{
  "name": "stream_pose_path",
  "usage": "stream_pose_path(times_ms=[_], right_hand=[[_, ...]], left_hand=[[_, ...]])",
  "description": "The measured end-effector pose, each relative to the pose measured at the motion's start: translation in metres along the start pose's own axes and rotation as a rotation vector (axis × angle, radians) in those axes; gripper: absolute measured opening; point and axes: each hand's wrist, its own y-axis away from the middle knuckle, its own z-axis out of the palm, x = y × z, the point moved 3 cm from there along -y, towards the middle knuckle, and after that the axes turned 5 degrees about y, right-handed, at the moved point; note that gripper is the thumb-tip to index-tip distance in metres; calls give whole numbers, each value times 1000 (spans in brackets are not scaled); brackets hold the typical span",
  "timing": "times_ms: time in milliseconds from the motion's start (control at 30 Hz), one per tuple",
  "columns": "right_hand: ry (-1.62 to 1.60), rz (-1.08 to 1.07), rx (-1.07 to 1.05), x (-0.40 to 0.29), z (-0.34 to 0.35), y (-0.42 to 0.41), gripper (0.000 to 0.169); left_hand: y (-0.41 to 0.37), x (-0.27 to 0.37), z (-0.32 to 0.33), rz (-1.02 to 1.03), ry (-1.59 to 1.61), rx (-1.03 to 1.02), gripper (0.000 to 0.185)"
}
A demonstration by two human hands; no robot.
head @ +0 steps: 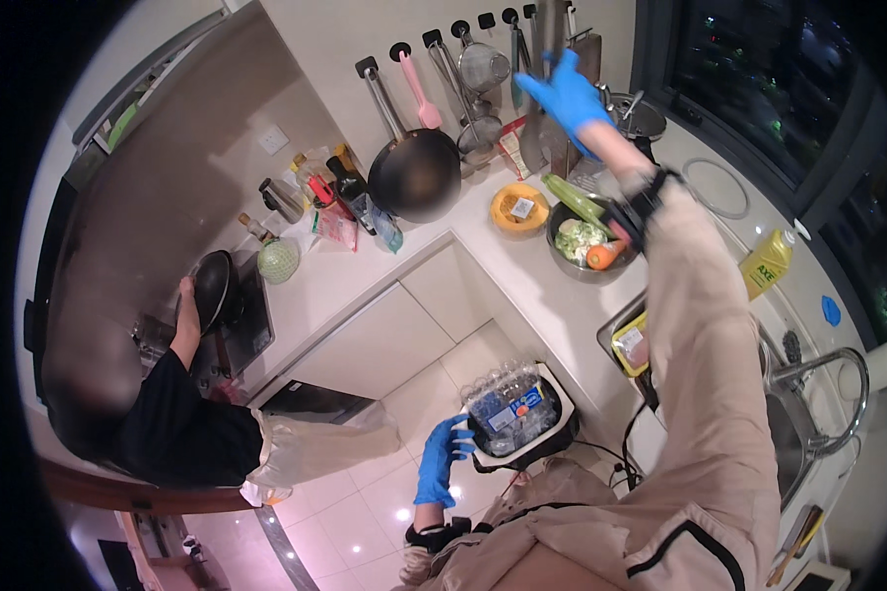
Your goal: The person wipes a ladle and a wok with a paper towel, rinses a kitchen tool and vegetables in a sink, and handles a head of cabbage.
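My right hand (565, 100), in a blue glove, reaches up to the row of utensils on the back wall. A long grey utensil (534, 140), blurred, hangs or moves just beside its fingers; whether they grip it is unclear. My left hand (443, 454), also gloved in blue, is low beside a bin (562, 430) with a pale rim. Its fingers are apart near that rim and hold nothing visible. Clear plastic packaging (506, 414) with a blue label fills the bin's top. Below my right forearm, a metal bowl (588, 273) holds a green gourd (573, 199), a carrot (605, 255) and pale green vegetable pieces (578, 240).
Another person (185, 421) stands at the stove, holding a black pan (211, 292). A wok (414, 177) hangs on the wall. Cut pumpkin (506, 212), a yellow soap bottle (769, 262) and a sink faucet (861, 384) line the counter. Cables (628, 451) run beside the bin.
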Motion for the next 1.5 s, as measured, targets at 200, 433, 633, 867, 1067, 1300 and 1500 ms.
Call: stream_pose_path(times_ms=[200,433,633,867,1067,1300,1500], right_hand=[[98,95,6,32,103,-143,71],[79,173,0,82,162,-204,68],[-48,220,-94,102,203,-225,75],[-537,212,-199,118,228,-234,79],[-845,241,-345,102,235,-207,76],[-797,365,-289,137,262,-237,78],[-537,256,-36,136,266,-247,72]], left_hand=[[40,-4,-48,23,118,364,43],[52,-23,-70,-12,169,599,43],[22,1,-45,-51,182,563,39],[5,2,-47,-38,124,557,45],[11,-1,-48,-36,128,605,46],[-5,6,-42,-43,161,607,39],[-3,4,-44,-26,181,626,39]])
